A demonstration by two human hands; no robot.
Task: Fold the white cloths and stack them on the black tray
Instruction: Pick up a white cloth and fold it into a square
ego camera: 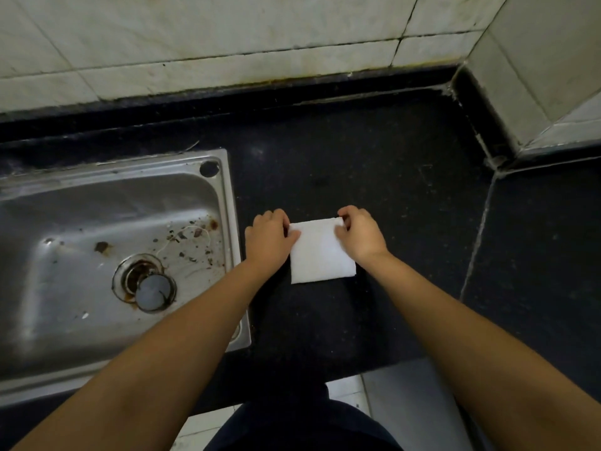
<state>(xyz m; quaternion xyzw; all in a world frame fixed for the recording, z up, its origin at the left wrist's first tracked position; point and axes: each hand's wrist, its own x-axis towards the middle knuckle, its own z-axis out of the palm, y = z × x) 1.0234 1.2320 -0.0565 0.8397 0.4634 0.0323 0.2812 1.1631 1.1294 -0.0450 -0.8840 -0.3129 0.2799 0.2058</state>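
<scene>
Folded white cloth (320,253) lies flat on the black counter (374,164) just right of the steel sink (224,196); left hand (268,240) and right hand (359,234) pinch its far corners, apparently to square the fold; no tray visible.

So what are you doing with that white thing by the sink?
A person is folding a white cloth on the black counter, right of the sink. The left hand and right hand each pinch a far corner of it. It already lies as a small folded square. No tray shows in this view.
</scene>
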